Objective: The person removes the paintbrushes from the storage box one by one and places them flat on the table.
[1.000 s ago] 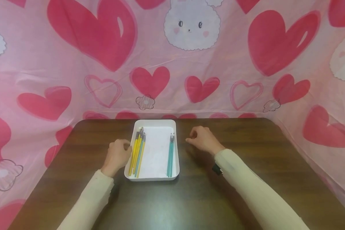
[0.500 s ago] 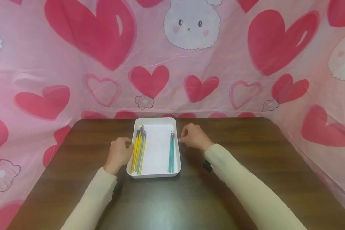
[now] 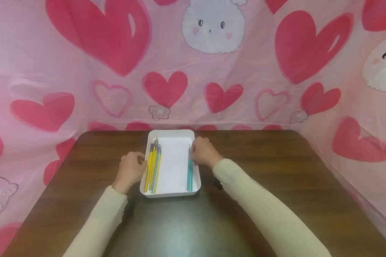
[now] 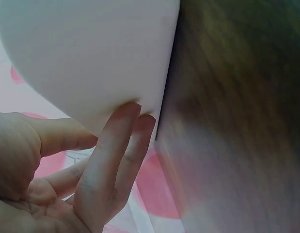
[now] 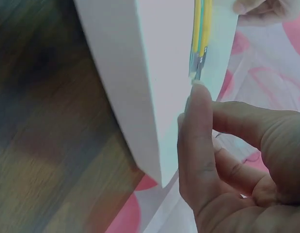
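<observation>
A pink cloth (image 3: 173, 57) printed with hearts hangs behind a brown table (image 3: 276, 157). On the table, toward its far edge, lies a white tray (image 3: 172, 195), its walls rounded at the corners. The tray appears light and fairly stiff, with smooth sides that may slip; opposite long walls would offer the most even hold.

The left hand (image 3: 130, 169) holds the tray's left wall in a narrow grip, thumb at the rim and fingertips (image 4: 123, 116) on the outside. The right hand (image 3: 205, 150) reaches over the right wall, thumb and forefinger close together; whether they hold anything cannot be told.

Inside the tray, yellow and teal brushes (image 3: 152, 167) lie along the left wall; thin teal brushes (image 3: 188, 175) lie along the right. All are probably light, with stiff handles that could roll and softer tips; the handle is the better place to pinch.

The head view gives both groups of brushes; the right wrist view shows only the left group clearly. The left wrist view alone reveals the fingertips against the outer wall, hidden from above.
</observation>
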### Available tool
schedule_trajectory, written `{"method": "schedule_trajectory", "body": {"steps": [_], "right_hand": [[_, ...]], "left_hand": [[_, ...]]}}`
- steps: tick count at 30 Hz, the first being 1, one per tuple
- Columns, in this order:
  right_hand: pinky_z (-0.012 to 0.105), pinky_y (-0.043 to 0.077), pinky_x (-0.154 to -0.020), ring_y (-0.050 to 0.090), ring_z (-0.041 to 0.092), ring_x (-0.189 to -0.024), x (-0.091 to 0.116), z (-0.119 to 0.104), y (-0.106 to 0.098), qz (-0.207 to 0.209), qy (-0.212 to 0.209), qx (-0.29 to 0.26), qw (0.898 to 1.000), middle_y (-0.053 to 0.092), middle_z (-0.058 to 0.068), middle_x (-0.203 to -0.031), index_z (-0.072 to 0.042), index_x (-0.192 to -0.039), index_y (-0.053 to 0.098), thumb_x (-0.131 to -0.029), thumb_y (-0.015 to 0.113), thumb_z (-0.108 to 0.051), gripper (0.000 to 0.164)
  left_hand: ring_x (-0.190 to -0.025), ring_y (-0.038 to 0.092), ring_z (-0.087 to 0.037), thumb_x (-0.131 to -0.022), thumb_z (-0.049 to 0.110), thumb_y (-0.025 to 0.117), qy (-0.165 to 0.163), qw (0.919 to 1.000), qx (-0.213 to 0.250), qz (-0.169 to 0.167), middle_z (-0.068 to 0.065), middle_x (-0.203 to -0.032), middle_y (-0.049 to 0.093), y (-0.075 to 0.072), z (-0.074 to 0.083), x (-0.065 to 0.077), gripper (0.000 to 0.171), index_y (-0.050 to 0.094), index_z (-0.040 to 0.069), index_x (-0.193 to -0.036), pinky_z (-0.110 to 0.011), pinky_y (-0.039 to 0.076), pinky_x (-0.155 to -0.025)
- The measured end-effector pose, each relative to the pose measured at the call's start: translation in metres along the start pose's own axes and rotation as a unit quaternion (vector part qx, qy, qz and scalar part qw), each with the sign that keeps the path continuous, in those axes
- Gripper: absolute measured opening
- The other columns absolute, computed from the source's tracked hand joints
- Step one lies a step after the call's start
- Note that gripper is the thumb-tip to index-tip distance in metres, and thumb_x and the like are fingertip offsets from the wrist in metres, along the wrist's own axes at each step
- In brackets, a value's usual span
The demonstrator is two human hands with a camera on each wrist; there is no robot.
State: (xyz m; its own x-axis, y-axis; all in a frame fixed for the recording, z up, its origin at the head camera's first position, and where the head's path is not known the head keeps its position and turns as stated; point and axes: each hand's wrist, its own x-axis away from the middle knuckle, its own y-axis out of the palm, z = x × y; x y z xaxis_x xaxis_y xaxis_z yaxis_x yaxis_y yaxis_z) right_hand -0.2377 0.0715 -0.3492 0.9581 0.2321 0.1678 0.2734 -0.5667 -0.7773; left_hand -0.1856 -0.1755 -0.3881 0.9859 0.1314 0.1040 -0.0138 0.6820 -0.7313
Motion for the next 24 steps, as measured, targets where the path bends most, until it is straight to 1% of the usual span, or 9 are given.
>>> {"method": "schedule_trajectory", "body": {"steps": [3,7,9,11,14,16,19,22,24], "right_hand": [[0.029,0.059,-0.061,0.066,0.021,-0.061,-0.002,-0.006,0.003,-0.001,0.000,0.023,1.000,0.070,0.010,-0.070,-0.003,-0.075,0.071,-0.088,0.074,-0.005,0.014],[0.030,0.058,-0.060,0.066,0.023,-0.064,-0.003,-0.012,0.007,0.000,0.010,0.054,0.998,0.069,0.010,-0.073,-0.002,-0.077,0.068,-0.086,0.074,-0.003,0.010],[0.029,0.056,-0.058,0.066,0.024,-0.065,-0.004,-0.014,0.011,-0.001,0.008,0.072,0.997,0.069,0.010,-0.076,-0.001,-0.081,0.067,-0.085,0.073,-0.002,0.007],[0.029,0.057,-0.058,0.065,0.024,-0.067,-0.005,-0.015,0.015,-0.002,0.009,0.079,0.997,0.068,0.012,-0.081,0.001,-0.089,0.065,-0.085,0.072,-0.001,0.008],[0.029,0.058,-0.058,0.066,0.025,-0.070,-0.006,-0.015,0.021,-0.002,0.009,0.092,0.996,0.069,0.014,-0.088,0.003,-0.101,0.064,-0.086,0.072,-0.001,0.017],[0.031,0.059,-0.059,0.064,0.026,-0.073,-0.007,-0.014,0.025,0.004,0.009,0.098,0.995,0.068,0.016,-0.092,0.004,-0.107,0.063,-0.086,0.072,0.000,0.023],[0.036,0.061,-0.067,0.063,0.027,-0.077,-0.007,-0.012,0.029,0.016,0.001,0.114,0.993,0.069,0.017,-0.096,0.004,-0.110,0.062,-0.088,0.068,0.001,0.023],[0.042,0.063,-0.078,0.064,0.028,-0.081,-0.007,-0.012,0.034,0.024,-0.015,0.126,0.992,0.069,0.019,-0.100,0.004,-0.111,0.063,-0.093,0.063,0.000,0.018],[0.045,0.062,-0.086,0.065,0.028,-0.084,-0.006,-0.013,0.037,0.026,-0.023,0.128,0.991,0.070,0.019,-0.103,0.004,-0.113,0.064,-0.096,0.060,-0.002,0.018]], "left_hand": [[-0.095,0.068,-0.032,-0.099,0.017,0.062,0.007,1.0000,-0.002,0.000,-0.023,-0.120,0.068,-0.001,-0.001,-0.002,0.038,0.063,-0.002,-0.131,-0.049,0.062,-0.086],[-0.096,0.068,-0.032,-0.099,0.017,0.062,0.012,0.9999,-0.003,-0.001,-0.022,-0.120,0.068,-0.001,-0.001,-0.004,0.036,0.064,-0.002,-0.129,-0.050,0.062,-0.087],[-0.096,0.068,-0.032,-0.099,0.017,0.062,0.014,0.9999,-0.002,0.000,-0.022,-0.119,0.069,-0.001,-0.001,-0.004,0.035,0.065,-0.002,-0.129,-0.050,0.061,-0.087],[-0.096,0.068,-0.032,-0.099,0.016,0.062,0.016,0.9999,-0.002,0.001,-0.022,-0.119,0.069,-0.001,-0.002,-0.004,0.035,0.065,-0.002,-0.128,-0.050,0.061,-0.087],[-0.095,0.068,-0.032,-0.099,0.016,0.062,0.018,0.9998,-0.003,0.003,-0.022,-0.118,0.069,-0.001,-0.003,-0.004,0.034,0.065,-0.002,-0.127,-0.049,0.061,-0.086],[-0.094,0.069,-0.032,-0.099,0.017,0.062,0.018,0.9998,-0.003,0.004,-0.022,-0.118,0.070,-0.001,-0.004,-0.005,0.034,0.066,-0.002,-0.127,-0.048,0.062,-0.085],[-0.094,0.069,-0.031,-0.099,0.017,0.061,0.020,0.9998,-0.003,0.005,-0.023,-0.117,0.070,-0.001,-0.004,-0.005,0.035,0.066,-0.003,-0.126,-0.046,0.062,-0.083],[-0.093,0.069,-0.031,-0.098,0.017,0.061,0.020,0.9998,-0.001,0.005,-0.023,-0.116,0.070,-0.002,-0.005,-0.005,0.035,0.066,-0.003,-0.126,-0.045,0.062,-0.080],[-0.092,0.068,-0.030,-0.098,0.017,0.061,0.019,0.9998,0.000,0.005,-0.022,-0.115,0.070,-0.002,-0.006,-0.005,0.034,0.066,-0.003,-0.126,-0.045,0.062,-0.080]]}}
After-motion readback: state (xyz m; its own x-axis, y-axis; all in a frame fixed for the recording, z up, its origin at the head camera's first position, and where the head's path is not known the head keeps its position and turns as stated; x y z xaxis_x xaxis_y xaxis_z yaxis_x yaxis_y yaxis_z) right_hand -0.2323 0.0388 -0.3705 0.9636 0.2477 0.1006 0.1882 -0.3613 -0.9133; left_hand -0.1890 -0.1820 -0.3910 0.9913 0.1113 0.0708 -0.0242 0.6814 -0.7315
